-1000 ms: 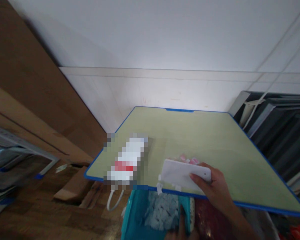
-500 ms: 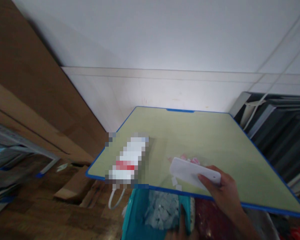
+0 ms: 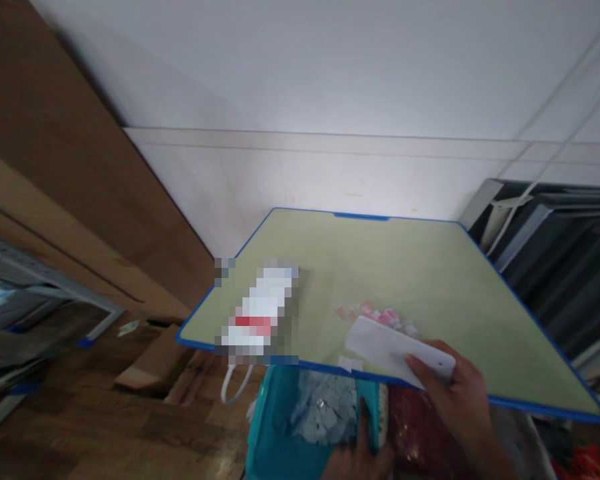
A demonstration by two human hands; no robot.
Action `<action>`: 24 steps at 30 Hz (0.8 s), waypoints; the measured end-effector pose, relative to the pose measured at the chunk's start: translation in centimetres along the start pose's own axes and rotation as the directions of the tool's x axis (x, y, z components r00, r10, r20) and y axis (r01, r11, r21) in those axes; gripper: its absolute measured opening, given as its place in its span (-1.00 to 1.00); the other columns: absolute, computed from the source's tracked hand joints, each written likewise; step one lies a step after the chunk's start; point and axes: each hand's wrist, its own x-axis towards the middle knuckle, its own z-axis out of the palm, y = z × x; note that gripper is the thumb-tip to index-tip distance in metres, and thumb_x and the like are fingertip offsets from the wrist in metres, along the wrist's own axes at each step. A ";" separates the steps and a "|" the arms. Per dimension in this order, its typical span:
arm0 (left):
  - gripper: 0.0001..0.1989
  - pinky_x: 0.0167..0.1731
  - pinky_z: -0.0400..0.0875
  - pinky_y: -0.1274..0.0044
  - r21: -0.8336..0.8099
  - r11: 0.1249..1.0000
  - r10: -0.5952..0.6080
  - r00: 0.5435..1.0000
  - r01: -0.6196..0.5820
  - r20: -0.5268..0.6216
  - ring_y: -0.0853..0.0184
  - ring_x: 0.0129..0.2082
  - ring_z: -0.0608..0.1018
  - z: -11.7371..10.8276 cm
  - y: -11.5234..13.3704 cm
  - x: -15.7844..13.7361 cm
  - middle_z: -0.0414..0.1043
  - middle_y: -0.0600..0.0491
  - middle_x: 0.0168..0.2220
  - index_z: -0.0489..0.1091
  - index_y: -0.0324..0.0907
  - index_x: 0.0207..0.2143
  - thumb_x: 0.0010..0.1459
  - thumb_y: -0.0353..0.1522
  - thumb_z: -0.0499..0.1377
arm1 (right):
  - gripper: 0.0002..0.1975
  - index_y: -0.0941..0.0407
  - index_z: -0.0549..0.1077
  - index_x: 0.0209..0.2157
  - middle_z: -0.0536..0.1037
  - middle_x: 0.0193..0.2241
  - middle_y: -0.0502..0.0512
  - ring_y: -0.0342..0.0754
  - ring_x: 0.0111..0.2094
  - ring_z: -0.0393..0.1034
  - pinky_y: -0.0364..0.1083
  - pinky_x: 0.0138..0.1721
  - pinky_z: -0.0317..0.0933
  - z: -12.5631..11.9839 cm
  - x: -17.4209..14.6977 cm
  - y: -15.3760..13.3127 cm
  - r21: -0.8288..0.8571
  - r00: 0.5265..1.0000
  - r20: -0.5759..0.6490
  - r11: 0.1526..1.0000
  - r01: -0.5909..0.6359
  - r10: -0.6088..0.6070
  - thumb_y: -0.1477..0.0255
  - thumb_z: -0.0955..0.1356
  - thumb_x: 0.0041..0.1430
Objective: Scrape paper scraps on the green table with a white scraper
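Clutter rings the green table [image 3: 430, 267], a pale board edged in blue that stands against the white wall. On its near left part lies a blurred white and red object [image 3: 257, 313]. Small pink and white scraps [image 3: 380, 315] sit near the table's front edge, and one white scrap [image 3: 350, 363] lies right at that edge. Below the edge stands a teal bin [image 3: 270, 433] filled with pale paper bits, with a dark red bag [image 3: 420, 427] beside it.

At the table's front edge the right hand [image 3: 460, 397] grips a white flat scraper [image 3: 395, 347], fingers curled over its right end. The left hand [image 3: 360, 457] rests on the teal bin's rim; its grip is unclear.
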 end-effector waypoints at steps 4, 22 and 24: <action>-0.65 -0.70 0.40 0.47 0.009 1.000 0.030 0.997 -0.030 -0.077 0.28 -0.65 0.49 0.4 -0.2 0.0 0.25 -0.11 0.01 0.28 0.29 -0.19 0.12 -0.19 -0.23 | -0.79 0.12 0.45 -0.47 0.51 -0.62 0.01 -0.07 -0.60 0.37 -0.19 -0.59 0.24 0.1 -0.8 0.1 -0.041 0.999 0.034 0.999 -0.001 0.002 0.26 0.30 0.00; -0.70 -0.75 0.37 0.36 -0.071 0.987 0.146 0.986 -0.141 0.079 0.16 -0.61 0.50 0.2 -1.2 0.5 0.16 -0.25 0.06 0.21 0.20 -0.15 0.13 -0.19 -0.21 | -0.78 0.15 0.43 -0.47 0.50 -0.66 -0.03 -0.13 -0.66 0.37 -0.26 -0.66 0.23 -3.7 -1.4 1.8 -0.151 0.964 -0.262 0.989 0.000 -0.040 0.26 0.35 -0.06; -0.75 -0.75 0.37 0.33 -0.067 0.984 0.171 0.980 -0.165 0.103 0.12 -0.61 0.50 -0.1 -1.5 0.7 0.17 -0.25 0.06 0.22 0.18 -0.16 0.10 -0.22 -0.10 | -0.77 0.16 0.44 -0.45 0.51 -0.66 0.00 -0.11 -0.66 0.37 -0.24 -0.67 0.23 -5.0 -1.4 2.7 -0.160 0.946 -0.325 0.986 -0.050 -0.005 0.27 0.36 -0.08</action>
